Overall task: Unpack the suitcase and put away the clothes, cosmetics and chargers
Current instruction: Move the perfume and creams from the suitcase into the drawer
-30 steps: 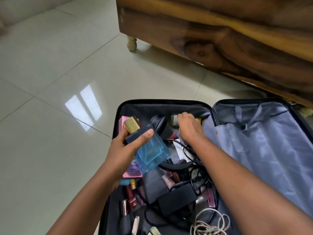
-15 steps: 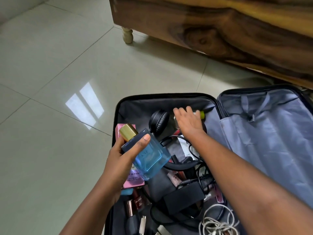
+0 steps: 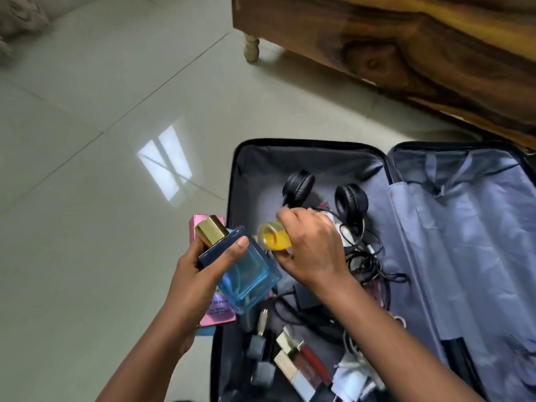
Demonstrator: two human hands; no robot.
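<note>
While the open suitcase [image 3: 377,175] lay on the tiled floor, left hand [image 3: 200,274] gripped a blue perfume bottle [image 3: 246,271] against a pink box [image 3: 203,227], right hand [image 3: 313,250] curled around a small yellow bottle [image 3: 274,237], black headphones [image 3: 351,201] lay inside.

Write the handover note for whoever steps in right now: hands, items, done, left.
Left hand: grips the blue perfume bottle and a pink box behind it.
Right hand: grips a small yellow bottle, lifted above the suitcase.
Still inside: black headphones, tangled cables, lip glosses and other small cosmetics.
Done: three cosmetics in hand, none put away yet.
Left: stow these, then the chargers and remaining cosmetics. No clothes visible.
</note>
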